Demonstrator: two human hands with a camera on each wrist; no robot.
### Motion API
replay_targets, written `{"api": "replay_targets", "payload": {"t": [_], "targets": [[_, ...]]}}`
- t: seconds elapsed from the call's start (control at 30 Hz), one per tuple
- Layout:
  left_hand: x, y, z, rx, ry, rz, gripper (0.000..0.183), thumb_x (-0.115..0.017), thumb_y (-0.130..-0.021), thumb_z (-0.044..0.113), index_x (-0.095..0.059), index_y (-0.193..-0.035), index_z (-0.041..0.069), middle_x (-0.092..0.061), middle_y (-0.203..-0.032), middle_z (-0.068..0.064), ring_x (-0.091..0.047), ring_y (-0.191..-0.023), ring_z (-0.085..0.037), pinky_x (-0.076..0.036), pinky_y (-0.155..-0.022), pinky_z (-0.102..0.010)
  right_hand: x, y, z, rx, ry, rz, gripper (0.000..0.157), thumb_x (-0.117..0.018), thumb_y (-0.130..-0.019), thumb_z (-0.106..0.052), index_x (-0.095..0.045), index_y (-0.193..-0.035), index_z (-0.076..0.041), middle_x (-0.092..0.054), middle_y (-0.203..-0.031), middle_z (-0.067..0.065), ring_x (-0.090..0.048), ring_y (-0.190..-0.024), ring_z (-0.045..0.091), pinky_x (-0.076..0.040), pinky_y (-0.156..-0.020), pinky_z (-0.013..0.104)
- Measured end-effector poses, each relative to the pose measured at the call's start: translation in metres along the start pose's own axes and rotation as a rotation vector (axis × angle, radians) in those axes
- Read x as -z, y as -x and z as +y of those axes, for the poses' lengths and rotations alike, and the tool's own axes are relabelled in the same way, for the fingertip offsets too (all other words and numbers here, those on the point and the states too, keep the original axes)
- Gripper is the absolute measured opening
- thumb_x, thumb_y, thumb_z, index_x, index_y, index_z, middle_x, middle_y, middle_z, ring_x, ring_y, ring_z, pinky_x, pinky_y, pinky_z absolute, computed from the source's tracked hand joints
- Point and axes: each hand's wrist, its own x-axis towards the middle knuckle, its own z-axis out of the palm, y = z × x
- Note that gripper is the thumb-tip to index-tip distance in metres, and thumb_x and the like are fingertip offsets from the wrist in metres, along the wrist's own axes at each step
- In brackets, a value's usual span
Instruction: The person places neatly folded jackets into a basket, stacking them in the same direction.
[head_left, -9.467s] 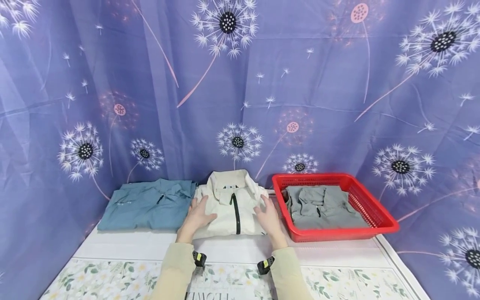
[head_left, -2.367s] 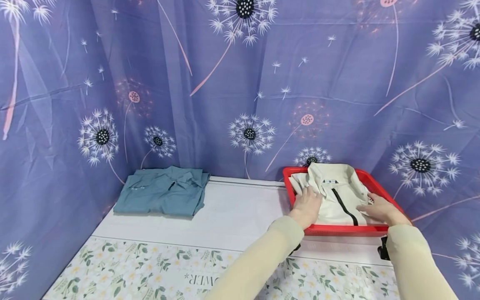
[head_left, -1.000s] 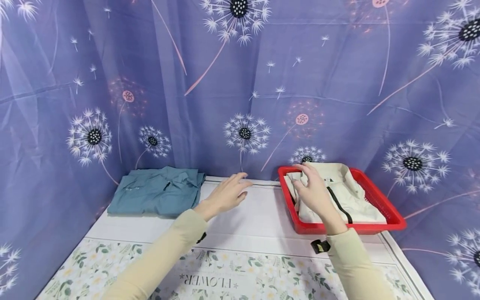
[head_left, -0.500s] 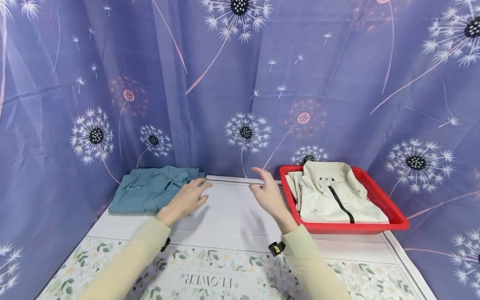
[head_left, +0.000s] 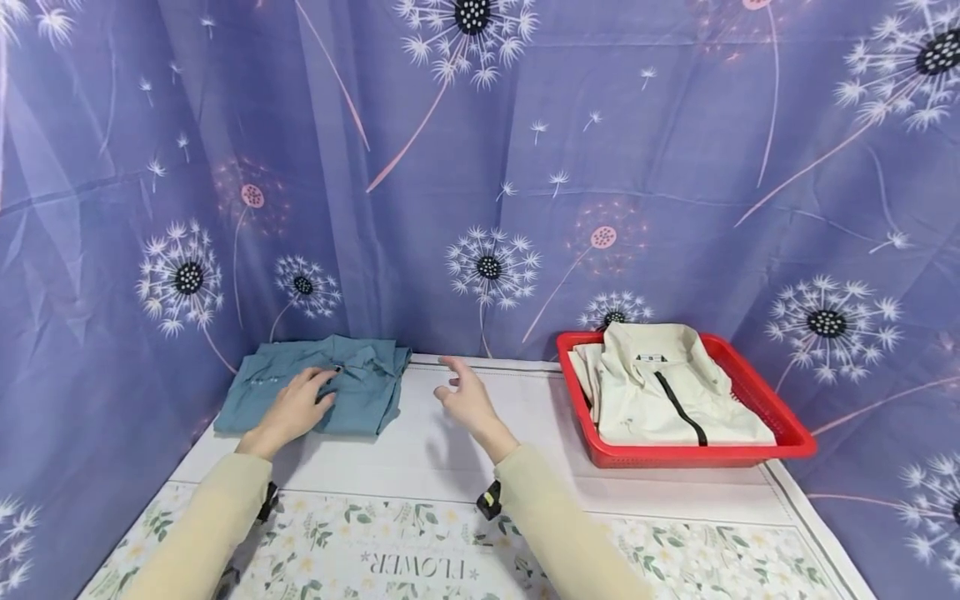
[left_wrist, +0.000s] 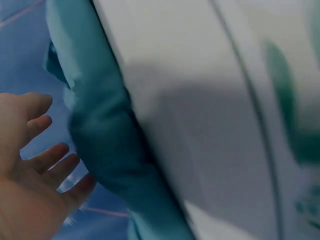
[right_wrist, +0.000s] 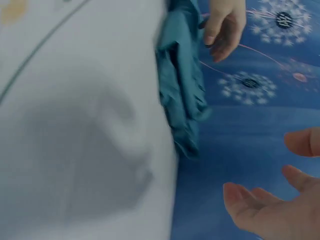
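Note:
A folded blue-teal zip-collar shirt (head_left: 367,396) lies at the back left of the table. Over its left half hovers my left hand (head_left: 288,408), fingers relaxed and gripping nothing; the left wrist view has its spread fingers (left_wrist: 57,170) just off the blue cloth (left_wrist: 100,125). My right hand (head_left: 471,404) is in the air right of the shirt, fingers loosely bent, nothing held. In the right wrist view that hand (right_wrist: 280,210) is apart from the shirt (right_wrist: 180,75). A folded cream zip-collar garment (head_left: 637,408) fills most of a red plastic basket (head_left: 697,456) at the right.
The white table (head_left: 510,450) has a floral-printed band (head_left: 337,533) along its front. A purple curtain (head_left: 420,275) with dandelion prints hangs close behind and at both sides. A black wrist camera (head_left: 490,500) sits on the right wrist.
The cream garment went from the table's middle into the red basket, on top of the grey one seen there earlier. Both hands then let go and moved left, the left one over the blue shirt.

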Motion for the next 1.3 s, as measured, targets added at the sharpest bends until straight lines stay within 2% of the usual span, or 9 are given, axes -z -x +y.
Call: {"api": "replay_targets", "payload": {"t": [0.1,0.27,0.47,0.63,0.8,1.0,1.1,1.23,1.3], "targets": [[0.003,0.006,-0.017,0.053,0.016,0.017,0.045,-0.052,-0.088,0.019,-0.041,-0.129,0.004,-0.037,-0.123,-0.022,-0.033,-0.112,-0.042,-0.024,-0.086,-0.059,-0.022,-0.004,0.004,-0.057,-0.023,-0.042,0.052,-0.058,-0.077,-0.009,-0.045,-0.127,-0.019,-0.044,-0.126,0.013,-0.050,-0.103,0.026,-0.044,-0.077,0.034],[0.006,0.017,-0.040,0.107,0.000,0.107,0.042,-0.051,-0.087,0.015,-0.043,-0.126,0.001,-0.036,-0.122,-0.026,-0.031,-0.111,-0.045,-0.024,-0.081,-0.062,-0.057,-0.008,0.006,-0.099,0.022,-0.131,0.053,-0.058,-0.079,-0.016,-0.042,-0.130,-0.019,-0.044,-0.125,0.012,-0.052,-0.095,0.022,-0.044,-0.076,0.034],[0.008,0.028,-0.066,0.177,-0.034,0.175,0.041,-0.049,-0.087,0.014,-0.044,-0.124,-0.002,-0.034,-0.122,-0.029,-0.030,-0.109,-0.048,-0.025,-0.076,-0.063,-0.081,-0.016,-0.002,-0.139,0.074,-0.169,0.057,-0.056,-0.082,-0.021,-0.034,-0.135,-0.016,-0.040,-0.130,0.011,-0.039,-0.117,0.025,-0.032,-0.094,0.038],[0.020,0.033,-0.077,0.259,-0.072,0.190,0.046,-0.049,-0.085,0.015,-0.039,-0.127,-0.002,-0.026,-0.125,-0.032,-0.021,-0.113,-0.050,-0.020,-0.072,-0.065,-0.095,-0.026,-0.004,-0.172,0.116,-0.177,0.062,-0.054,-0.085,-0.031,-0.028,-0.138,-0.016,-0.027,-0.138,0.015,-0.025,-0.125,0.029,-0.026,-0.098,0.041],[0.029,0.036,-0.080,0.353,-0.040,0.061,0.060,-0.047,-0.087,0.026,-0.024,-0.134,-0.002,-0.014,-0.127,-0.037,-0.013,-0.114,-0.053,-0.020,-0.075,-0.067,-0.108,-0.032,0.001,-0.246,0.087,-0.157,0.067,-0.057,-0.084,-0.034,-0.024,-0.139,-0.015,-0.021,-0.141,0.017,-0.019,-0.128,0.028,-0.024,-0.099,0.041],[0.033,0.037,-0.083,0.406,-0.031,-0.093,0.070,-0.039,-0.089,0.039,-0.008,-0.139,0.001,-0.008,-0.127,-0.041,-0.013,-0.111,-0.058,-0.021,-0.074,-0.070,-0.121,-0.032,0.000,-0.240,0.072,-0.069,0.067,-0.062,-0.079,-0.026,-0.031,-0.136,-0.011,-0.025,-0.138,0.020,-0.025,-0.125,0.030,-0.028,-0.097,0.039],[0.034,0.037,-0.082,0.428,0.014,-0.143,0.072,-0.039,-0.089,0.040,-0.004,-0.139,0.000,-0.008,-0.126,-0.043,-0.015,-0.110,-0.060,-0.020,-0.077,-0.070,-0.125,-0.031,-0.003,-0.249,0.049,-0.055,0.069,-0.065,-0.076,-0.023,-0.032,-0.136,-0.011,-0.033,-0.134,0.016,-0.032,-0.122,0.028,-0.031,-0.096,0.036],[0.037,0.035,-0.080,0.411,0.059,-0.174,0.074,-0.041,-0.089,0.038,-0.007,-0.136,-0.008,-0.014,-0.126,-0.043,-0.019,-0.110,-0.058,-0.021,-0.084,-0.066,-0.125,-0.031,-0.006,-0.291,-0.001,-0.037,0.069,-0.066,-0.075,-0.021,-0.034,-0.135,-0.013,-0.041,-0.129,0.010,-0.038,-0.118,0.024,-0.034,-0.092,0.033],[0.036,0.033,-0.080,0.400,0.068,-0.178,0.072,-0.042,-0.089,0.036,-0.010,-0.135,-0.010,-0.017,-0.126,-0.042,-0.020,-0.111,-0.057,-0.021,-0.086,-0.064,-0.123,-0.032,-0.006,-0.325,-0.052,-0.033,0.066,-0.066,-0.076,-0.019,-0.035,-0.134,-0.014,-0.042,-0.128,0.011,-0.050,-0.105,0.025,-0.042,-0.084,0.035]]}}
